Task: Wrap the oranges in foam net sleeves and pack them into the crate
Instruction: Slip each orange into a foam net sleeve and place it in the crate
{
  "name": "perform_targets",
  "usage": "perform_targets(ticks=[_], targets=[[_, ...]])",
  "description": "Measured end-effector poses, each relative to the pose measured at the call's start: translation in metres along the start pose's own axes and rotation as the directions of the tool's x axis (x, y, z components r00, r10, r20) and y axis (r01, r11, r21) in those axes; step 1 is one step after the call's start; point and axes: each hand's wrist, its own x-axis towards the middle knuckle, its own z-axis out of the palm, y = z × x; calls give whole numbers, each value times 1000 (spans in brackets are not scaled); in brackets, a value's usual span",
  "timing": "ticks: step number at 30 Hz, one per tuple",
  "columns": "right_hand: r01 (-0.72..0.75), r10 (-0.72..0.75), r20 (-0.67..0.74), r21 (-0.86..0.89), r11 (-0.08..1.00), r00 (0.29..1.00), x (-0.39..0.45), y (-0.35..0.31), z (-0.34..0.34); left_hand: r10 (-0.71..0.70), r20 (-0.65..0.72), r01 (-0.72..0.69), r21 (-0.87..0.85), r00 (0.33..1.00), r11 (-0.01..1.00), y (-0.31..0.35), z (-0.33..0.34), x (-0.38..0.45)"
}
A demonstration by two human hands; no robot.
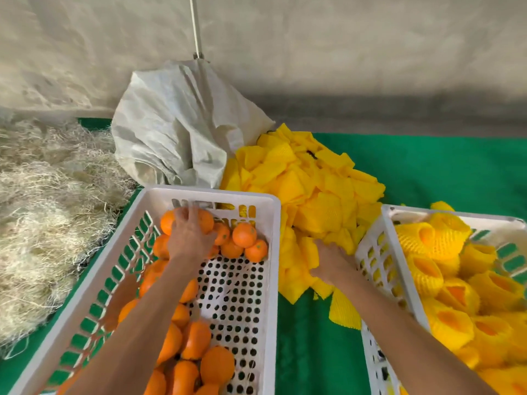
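- Oranges (196, 346), bare, lie loose in the white source crate (273, 252) at 7 o'clock, bunched along its left wall and far end; much of the perforated floor shows.
- Packing crate (370, 252) at 4 o'clock holds the sleeved oranges (445, 320), stacked close and filling it nearly to the rim.
- Foam net sleeves (313, 195), flat and yellow, form a heap at 1 o'clock between the two crates, on the green cloth (442, 166).
- Left hand (189, 238) reaches to 11 o'clock, fingers spread and curling over one far-end orange (171, 222); whether it is gripped yet cannot be told.
- Right hand (332, 262) rests at the near edge of the heap, fingers buried among the sleeves; its hold is hidden.
- Advice: take a single orange fully into the palm, and peel off one sleeve only, since flat sleeves probably cling together.
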Motion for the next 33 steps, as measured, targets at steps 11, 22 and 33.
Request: perform_targets(ticks=[11, 22, 33], targets=[[88, -91, -8, -150, 985, 996, -19, -2, 6, 80, -151, -142, -463, 985, 875, 46, -40, -48], [45, 115, -453, 328, 944, 884, -77, -12, -41, 194, 110, 30, -927, 975, 375, 158, -17, -133], [188, 115, -567, 448, 874, 816, -99, -5, -62, 297, 301, 249, -948, 906, 198, 169, 2, -146]])
